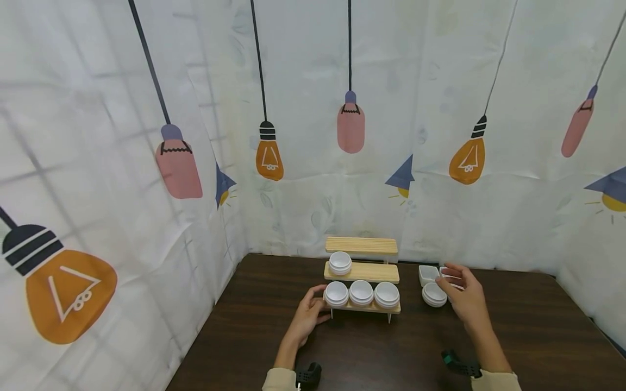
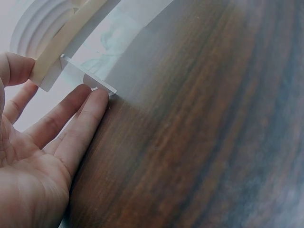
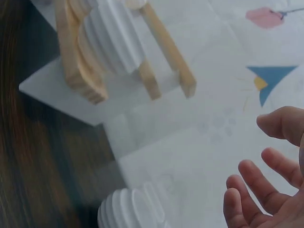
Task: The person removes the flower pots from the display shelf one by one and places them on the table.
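A three-tier wooden display stand (image 1: pixel 374 272) with clear side supports stands on the table. My left hand (image 1: pixel 304 316) is at the left end of its lowest board; in the left wrist view the thumb and a finger pinch the board's end, while other fingertips touch the clear support (image 2: pixel 88 73). Three sets of white round bowls (image 1: pixel 361 292) line the lowest tier, and another white bowl set (image 1: pixel 339 263) sits at the left of the middle tier. My right hand (image 1: pixel 467 298) hovers by a white round bowl stack (image 1: pixel 434 295), its fingers loosely spread with nothing between them.
Behind the round stack stand white square dishes (image 1: pixel 428 274), partly hidden by the right hand. The top board (image 1: pixel 362 245) of the stand is bare. A white curtain (image 1: pixel 303 212) with printed lamps hangs along the back of the dark table (image 1: pixel 235 336).
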Motion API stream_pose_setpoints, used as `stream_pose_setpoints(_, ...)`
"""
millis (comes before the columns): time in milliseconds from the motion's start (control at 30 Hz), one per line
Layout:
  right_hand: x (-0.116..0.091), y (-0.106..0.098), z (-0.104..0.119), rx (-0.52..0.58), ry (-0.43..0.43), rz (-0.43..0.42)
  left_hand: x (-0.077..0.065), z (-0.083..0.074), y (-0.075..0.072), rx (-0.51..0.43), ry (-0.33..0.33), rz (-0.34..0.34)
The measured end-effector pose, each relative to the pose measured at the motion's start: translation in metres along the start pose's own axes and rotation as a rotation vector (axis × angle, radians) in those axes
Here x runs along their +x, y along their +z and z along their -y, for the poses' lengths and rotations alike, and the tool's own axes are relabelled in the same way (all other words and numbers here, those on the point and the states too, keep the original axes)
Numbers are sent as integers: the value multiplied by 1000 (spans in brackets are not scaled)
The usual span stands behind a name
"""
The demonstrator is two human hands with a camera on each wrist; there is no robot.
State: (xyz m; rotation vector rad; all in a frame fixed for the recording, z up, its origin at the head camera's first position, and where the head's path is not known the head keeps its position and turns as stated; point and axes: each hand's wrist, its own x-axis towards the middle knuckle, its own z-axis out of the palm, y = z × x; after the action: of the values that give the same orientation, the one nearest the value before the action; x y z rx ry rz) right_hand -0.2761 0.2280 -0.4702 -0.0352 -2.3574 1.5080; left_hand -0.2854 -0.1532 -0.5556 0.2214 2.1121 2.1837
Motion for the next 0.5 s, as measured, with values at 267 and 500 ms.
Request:
stream_pose_setpoints(267,-8,13,19,36,-60,59,0,1,0,-2,4,1)
stream_pose_setpoints(500,-17,36,32,129,-115,136,-1,1,0,-4,14,3)
